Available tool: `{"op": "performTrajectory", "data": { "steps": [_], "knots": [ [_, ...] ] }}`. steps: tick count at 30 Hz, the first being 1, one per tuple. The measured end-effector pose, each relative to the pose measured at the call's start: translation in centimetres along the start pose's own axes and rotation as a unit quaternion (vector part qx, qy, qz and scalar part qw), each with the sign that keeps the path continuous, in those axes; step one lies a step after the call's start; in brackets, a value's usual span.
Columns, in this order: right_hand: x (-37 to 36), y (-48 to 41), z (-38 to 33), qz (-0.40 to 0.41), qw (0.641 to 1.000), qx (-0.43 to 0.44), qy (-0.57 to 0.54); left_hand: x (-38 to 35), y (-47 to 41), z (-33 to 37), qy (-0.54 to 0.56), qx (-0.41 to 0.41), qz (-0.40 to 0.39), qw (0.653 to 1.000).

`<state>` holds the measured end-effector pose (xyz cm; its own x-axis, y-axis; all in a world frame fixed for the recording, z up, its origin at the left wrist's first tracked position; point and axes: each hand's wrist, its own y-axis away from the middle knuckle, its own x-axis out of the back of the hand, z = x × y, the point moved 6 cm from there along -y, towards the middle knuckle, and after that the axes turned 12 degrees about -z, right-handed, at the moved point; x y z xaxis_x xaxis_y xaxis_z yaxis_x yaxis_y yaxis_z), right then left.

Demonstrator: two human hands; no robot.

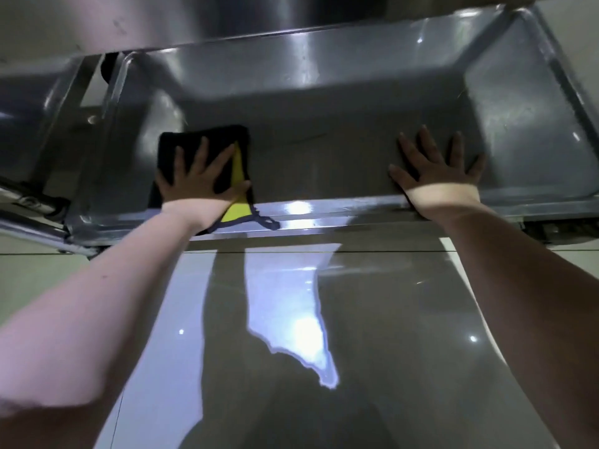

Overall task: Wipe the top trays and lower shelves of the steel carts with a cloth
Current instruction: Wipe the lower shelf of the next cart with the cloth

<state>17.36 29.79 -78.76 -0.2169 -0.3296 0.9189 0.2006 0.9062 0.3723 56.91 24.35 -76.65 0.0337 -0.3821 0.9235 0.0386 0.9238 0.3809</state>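
Note:
The steel cart's lower shelf (324, 102) fills the upper half of the head view, a shallow tray with a raised rim. My left hand (202, 176) presses flat with spread fingers on a black cloth with a yellow underside (171, 144) at the shelf's left front. A yellow corner of the cloth hangs over the front rim. My right hand (436, 171) lies flat and bare on the shelf's right front, fingers spread, holding nothing.
The cart's upper tray (246, 14) overhangs at the top of the view. A second steel cart's shelf and frame (39, 102) stand at the left. A glossy tiled floor (291, 335) lies under my arms. A caster (557, 231) shows at the cart's right front corner.

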Motion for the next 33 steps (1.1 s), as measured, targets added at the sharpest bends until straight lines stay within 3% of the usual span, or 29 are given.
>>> {"op": "performTrajectory", "data": {
  "steps": [5, 10, 12, 14, 16, 18, 20, 23, 26, 30, 33],
  "knots": [
    [-0.4, 0.2, -0.3, 0.005, 1.0, -0.014, 0.012, -0.6, 1.2, 0.2, 0.001, 0.049, -0.008, 0.999],
    [-0.3, 0.3, -0.5, -0.004, 1.0, -0.015, 0.016, -2.8, 4.3, 14.4, -0.022, -0.087, -0.037, 0.995],
    [0.3, 0.5, -0.6, -0.005, 1.0, -0.008, -0.01, -3.6, 5.9, 19.1, -0.009, -0.112, -0.069, 0.991],
    [1.6, 1.6, -0.6, 0.046, 0.995, 0.011, -0.083, -3.6, 6.5, 20.8, 0.029, -0.116, -0.098, 0.988],
    [3.2, 3.9, -1.1, 0.151, 0.967, 0.056, -0.196, -2.4, 6.5, 19.7, 0.085, -0.124, -0.09, 0.984],
    [4.0, 6.6, -3.1, 0.208, 0.944, 0.104, -0.236, -0.3, 6.8, 16.8, 0.094, -0.166, -0.018, 0.982],
    [3.6, 9.0, -6.7, 0.199, 0.942, 0.164, -0.215, 2.1, 7.7, 14.1, 0.066, -0.272, 0.026, 0.96],
    [2.6, 12.6, -12.2, 0.216, 0.924, 0.288, -0.129, 3.3, 7.3, 10.4, -0.025, -0.38, 0.014, 0.925],
    [0.0, 15.2, -16.3, 0.206, 0.907, 0.366, -0.025, 3.1, 5.7, 9.2, -0.104, -0.369, 0.004, 0.924],
    [-1.0, 15.5, -18.2, 0.217, 0.909, 0.357, -0.003, 3.0, 3.7, 10.4, -0.064, -0.317, 0.021, 0.946],
    [-0.8, 15.2, -17.9, 0.222, 0.906, 0.361, 0.013, 2.8, 2.9, 11.1, -0.112, -0.306, 0.031, 0.945]
  ]
}}
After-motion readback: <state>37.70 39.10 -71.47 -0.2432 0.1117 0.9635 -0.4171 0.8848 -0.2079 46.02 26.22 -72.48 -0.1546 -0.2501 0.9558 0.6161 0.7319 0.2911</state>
